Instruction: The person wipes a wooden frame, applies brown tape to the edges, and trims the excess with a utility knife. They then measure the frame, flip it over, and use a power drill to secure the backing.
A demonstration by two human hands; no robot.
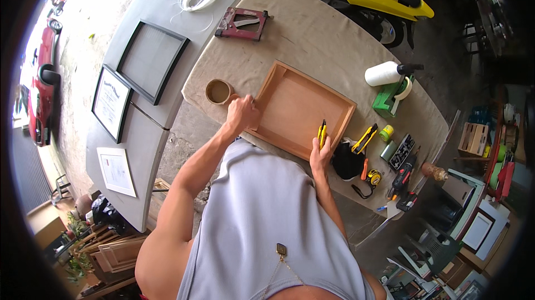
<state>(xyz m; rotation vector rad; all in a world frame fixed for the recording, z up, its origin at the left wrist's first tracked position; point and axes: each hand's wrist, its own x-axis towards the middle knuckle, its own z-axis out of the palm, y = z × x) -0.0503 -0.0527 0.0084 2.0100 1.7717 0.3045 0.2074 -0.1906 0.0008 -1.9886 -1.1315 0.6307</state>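
Observation:
A shallow wooden tray (338, 119) with raised sides lies tilted across the cloth-covered table in front of me. My left hand (243, 114) is at its left side, fingers curled and slightly blurred; what they hold, if anything, is hidden. Just beyond that hand, a roll of brown tape (219, 92) rests on the cloth. My right hand (320, 156) is at the tray's near right side, closed around a slim yellow-and-black hand tool (322, 132). The tool's dark tip points away from me over the tray; its exact kind is unclear.
Right of the tray are a utility knife (365, 138), tape measure (374, 177), black cap-like item (346, 161), drill (402, 179), green tape dispenser (385, 100) and white bottle (382, 73). A red staple gun (241, 23) lies far off; frames (154, 61) occupy the grey table left.

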